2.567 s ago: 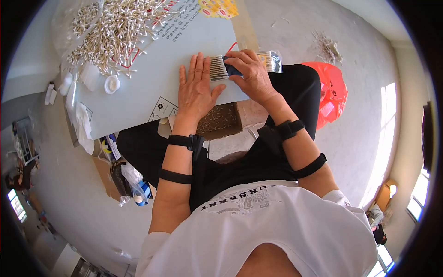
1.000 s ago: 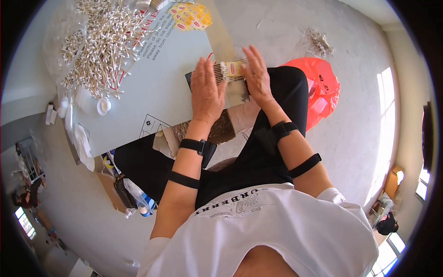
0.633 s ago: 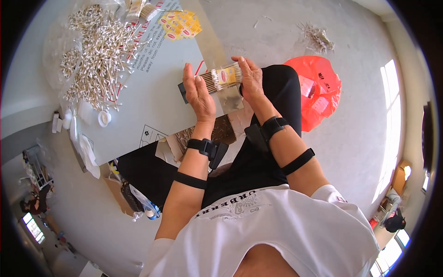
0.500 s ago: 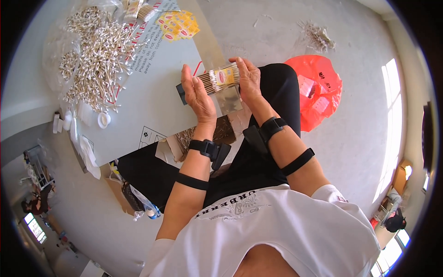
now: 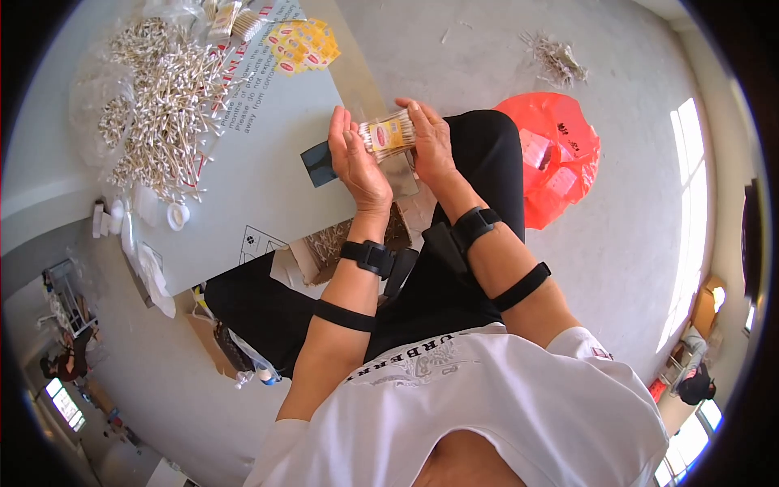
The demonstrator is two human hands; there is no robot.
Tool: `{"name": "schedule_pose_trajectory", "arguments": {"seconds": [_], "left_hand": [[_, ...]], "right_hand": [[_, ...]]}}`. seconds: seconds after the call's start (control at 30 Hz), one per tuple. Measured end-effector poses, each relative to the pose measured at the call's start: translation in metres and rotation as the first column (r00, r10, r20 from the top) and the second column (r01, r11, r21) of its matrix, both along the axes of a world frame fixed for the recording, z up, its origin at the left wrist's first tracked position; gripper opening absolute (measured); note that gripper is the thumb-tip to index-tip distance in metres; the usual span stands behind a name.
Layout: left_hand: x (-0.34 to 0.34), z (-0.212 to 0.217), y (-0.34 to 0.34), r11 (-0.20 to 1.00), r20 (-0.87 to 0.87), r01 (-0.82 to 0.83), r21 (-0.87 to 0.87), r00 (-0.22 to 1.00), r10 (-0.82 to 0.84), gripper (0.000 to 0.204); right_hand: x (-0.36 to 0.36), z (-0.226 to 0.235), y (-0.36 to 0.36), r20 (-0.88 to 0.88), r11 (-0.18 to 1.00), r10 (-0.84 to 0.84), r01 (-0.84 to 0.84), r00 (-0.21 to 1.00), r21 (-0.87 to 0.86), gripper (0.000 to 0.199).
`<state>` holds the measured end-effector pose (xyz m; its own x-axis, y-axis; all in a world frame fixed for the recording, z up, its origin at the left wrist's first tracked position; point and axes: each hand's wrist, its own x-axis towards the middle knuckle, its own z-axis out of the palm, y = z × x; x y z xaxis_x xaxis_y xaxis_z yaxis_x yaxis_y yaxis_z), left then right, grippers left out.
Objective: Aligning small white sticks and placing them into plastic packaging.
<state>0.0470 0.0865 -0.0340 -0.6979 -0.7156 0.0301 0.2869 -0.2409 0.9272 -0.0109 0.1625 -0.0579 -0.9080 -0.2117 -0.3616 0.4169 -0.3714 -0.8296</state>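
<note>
A clear pack of cotton swabs (image 5: pixel 389 135) with a yellow label is held level between my two hands, above the table's right edge. My left hand (image 5: pixel 360 169) presses its palm side and thumb against the pack's left end, fingers fairly straight. Around the other end, my right hand (image 5: pixel 433 148) closes with bent fingers and the thumb on top. Beside my left hand lies a dark flat block (image 5: pixel 318 165) on the table. Below the hands, a cardboard box (image 5: pixel 305 261) holds loose swabs, partly hidden by my left forearm.
A large heap of loose cotton swabs (image 5: pixel 166 105) covers the left of the table (image 5: pixel 243 178). Yellow label cards (image 5: pixel 304 46) are spread at the far edge, near several filled packs. A red plastic bag (image 5: pixel 560 191) lies on the floor at right, a pile of scraps (image 5: pixel 556 61) beyond it.
My left hand has moved slightly right and closed in on the pack's left end, where sticks stuck out before. More of the dark block shows now.
</note>
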Motion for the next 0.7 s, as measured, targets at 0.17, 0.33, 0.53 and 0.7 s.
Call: {"name": "schedule_pose_trajectory", "arguments": {"seconds": [0.17, 0.33, 0.53, 0.7], "left_hand": [[0.005, -0.002, -0.006, 0.999, -0.008, 0.035, -0.03, 0.999, -0.035, 0.062], [0.007, -0.003, -0.009, 0.997, 0.012, 0.059, -0.05, 0.998, -0.058, 0.064], [0.005, 0.0, -0.004, 0.998, -0.005, 0.055, -0.018, 0.998, -0.055, 0.064], [0.008, -0.005, -0.009, 0.993, 0.066, 0.11, -0.044, 0.992, -0.107, 0.07]], "right_hand": [[-0.013, 0.025, 0.031, -0.45, 0.887, 0.272, -0.041, 0.851, 0.459, 0.069], [-0.026, 0.053, 0.034, -0.466, 0.406, 0.847, 0.256, 0.256, 0.878, 0.06], [-0.035, 0.051, 0.025, -0.447, 0.425, 0.884, 0.165, 0.137, 0.89, 0.049], [-0.033, 0.047, 0.008, -0.449, 0.447, 0.891, 0.051, 0.06, 0.893, 0.048]]}}
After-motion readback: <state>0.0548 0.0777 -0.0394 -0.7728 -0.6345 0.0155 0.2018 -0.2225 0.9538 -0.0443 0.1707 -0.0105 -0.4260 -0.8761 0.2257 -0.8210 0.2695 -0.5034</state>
